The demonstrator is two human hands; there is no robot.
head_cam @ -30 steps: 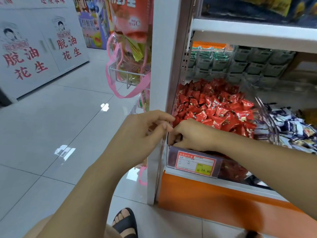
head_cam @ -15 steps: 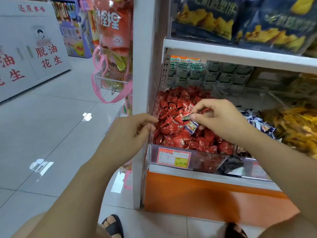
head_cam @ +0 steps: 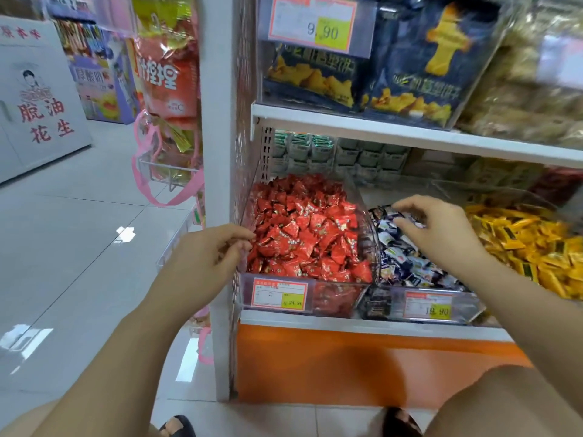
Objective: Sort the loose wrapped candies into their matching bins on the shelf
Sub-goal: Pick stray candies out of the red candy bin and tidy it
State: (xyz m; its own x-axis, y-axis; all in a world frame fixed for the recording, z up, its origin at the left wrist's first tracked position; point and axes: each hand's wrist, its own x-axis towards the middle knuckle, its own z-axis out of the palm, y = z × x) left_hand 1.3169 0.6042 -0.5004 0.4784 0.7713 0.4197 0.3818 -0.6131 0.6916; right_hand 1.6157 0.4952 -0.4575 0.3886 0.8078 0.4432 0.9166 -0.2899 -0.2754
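- A right hand point(head_cam: 438, 230) hangs over the blue-white candies point(head_cam: 407, 263) in the middle bin. Its fingers are curled down, and blur hides whether they pinch a wrapper.
- A left hand point(head_cam: 205, 257) sits at the clear outer wall of the bin of red candies point(head_cam: 303, 234). Its fingers are loosely curled against the wall, and it cannot be told whether they grip it.
- Likely risk: a piece let go close to the clear divider point(head_cam: 369, 234) could slip among the red candies, as both heaps rise near its edge.
- Likely risk: the yellow candies point(head_cam: 530, 247) are heaped just beside the right wrist, and a sideways sweep could knock some across or off the shelf point(head_cam: 378, 329).
- Likely risk: a tug from the left hand could shift the red bin.
- Price tags read 24.90 point(head_cam: 280, 294) under the red candies, 19.90 point(head_cam: 429, 306) under the blue-white ones and 9.90 point(head_cam: 312, 22) above the snack bags point(head_cam: 419, 58).
- A white box point(head_cam: 44, 118) across the aisle reads 脱油花生 in red.
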